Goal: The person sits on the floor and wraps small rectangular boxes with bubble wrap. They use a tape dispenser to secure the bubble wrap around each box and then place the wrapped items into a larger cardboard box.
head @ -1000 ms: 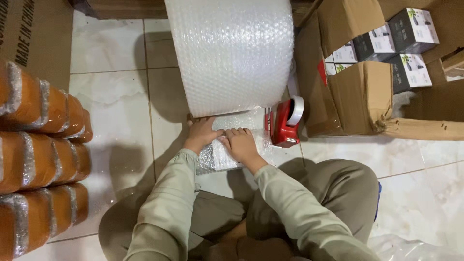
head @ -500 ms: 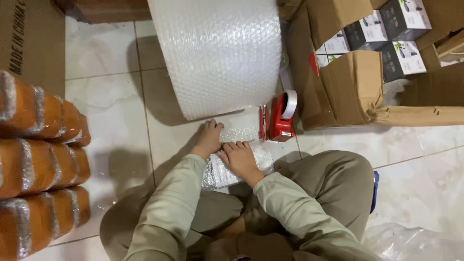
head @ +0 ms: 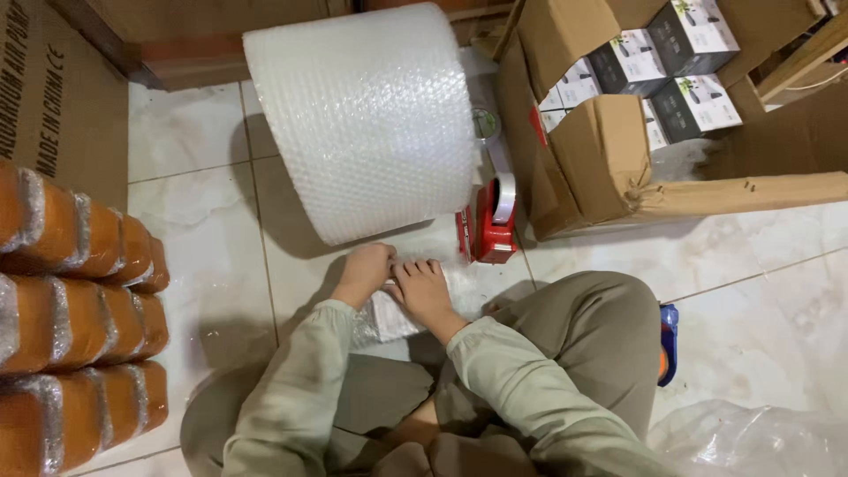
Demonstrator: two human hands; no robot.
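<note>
My left hand and right hand pressed flat, side by side, on a small bubble-wrapped parcel on the floor tiles. My fingers lay together on its top, clamping nothing. It sat under my palms, just before the big bubble-wrap roll, with the red tape dispenser near my right hand.

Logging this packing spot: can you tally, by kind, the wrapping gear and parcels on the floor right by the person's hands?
Big roll of bubble wrap: 1
Red tape dispenser: 1
Bubble-wrapped parcel under the left hand and right hand: 1
Total: 3
</note>
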